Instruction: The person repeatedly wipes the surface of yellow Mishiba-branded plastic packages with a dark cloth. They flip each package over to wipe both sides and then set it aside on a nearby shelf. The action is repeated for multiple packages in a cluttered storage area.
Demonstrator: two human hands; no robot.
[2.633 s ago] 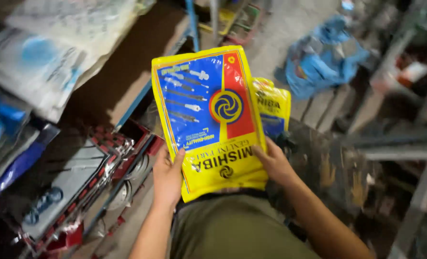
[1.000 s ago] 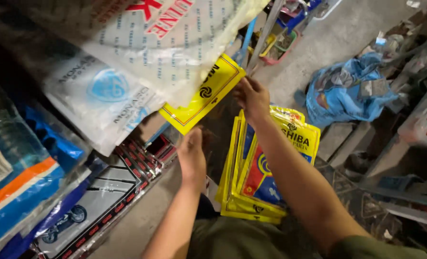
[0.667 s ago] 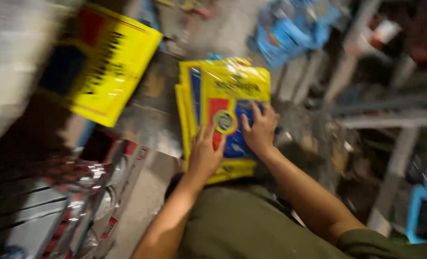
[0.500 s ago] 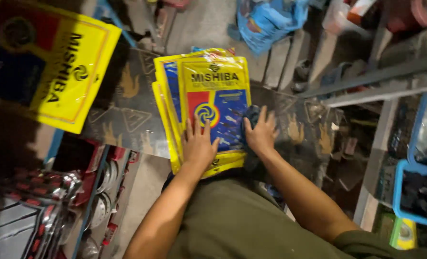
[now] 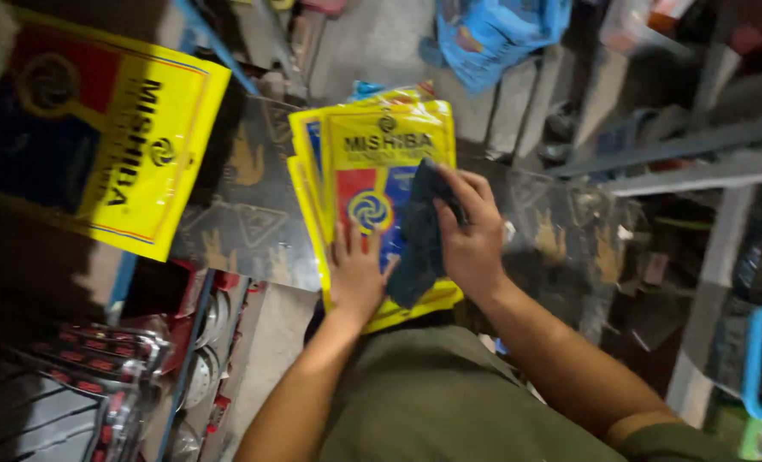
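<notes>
Head view: the left hand point(image 5: 357, 275) is laid flat, fingers spread, on a stack of yellow packets point(image 5: 379, 162) held on the lap. A dark cloth point(image 5: 419, 235) is pinched against the top packet by the right hand point(image 5: 471, 235). The lower packets are mostly hidden.

This looks like a small shop or its store room. Many same yellow packets point(image 5: 379, 162) lie in a stack, and one more yellow packet point(image 5: 133, 162) sits on a shelf. Shiny goods in red packs point(image 5: 99, 359) fill the racks below. Blue bags point(image 5: 492, 34) lie on the bare floor point(image 5: 381, 51) between metal shelves point(image 5: 697, 171).
</notes>
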